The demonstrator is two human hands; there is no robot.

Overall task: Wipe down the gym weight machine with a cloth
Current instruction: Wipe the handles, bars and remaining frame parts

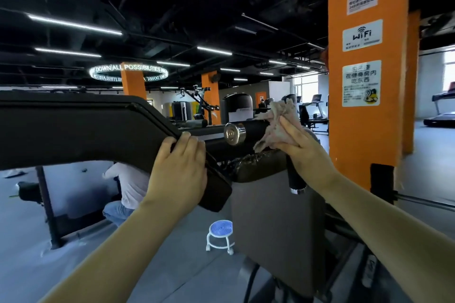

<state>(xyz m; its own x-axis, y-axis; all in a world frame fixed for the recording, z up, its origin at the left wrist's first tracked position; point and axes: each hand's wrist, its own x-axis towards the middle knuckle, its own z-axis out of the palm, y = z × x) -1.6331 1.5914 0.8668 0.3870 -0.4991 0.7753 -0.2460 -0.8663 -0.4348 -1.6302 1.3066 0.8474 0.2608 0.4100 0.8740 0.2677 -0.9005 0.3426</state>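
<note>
Currently the cloth [278, 123] is pressed over the black handle bar [256, 128] of the weight machine, just behind the bar's chrome end cap [234, 133]. The right hand [299, 147] holds it there, fingers laid over the bunched fabric and bearing on the bar; whether the thumb wraps underneath cannot be told. The left hand [181, 170] steadies the machine, fingers curled over the edge of the black padded arm [73, 128] near its lower end.

Progress, as a judgement: wiping is under way on the upper handle only. No surface shows a visible difference between wiped and unwiped areas, so completed portions cannot be confirmed. Probably remaining are the second handle [295, 177] hanging below the right wrist, the padded arm, the grey seat back [275, 229] with its torn upper edge, and the frame below.

Beyond the machine stand a white stool [219, 235] on the floor, a crouching person [130, 187] at left, and an orange pillar [364, 118] carrying posted notices.
</note>
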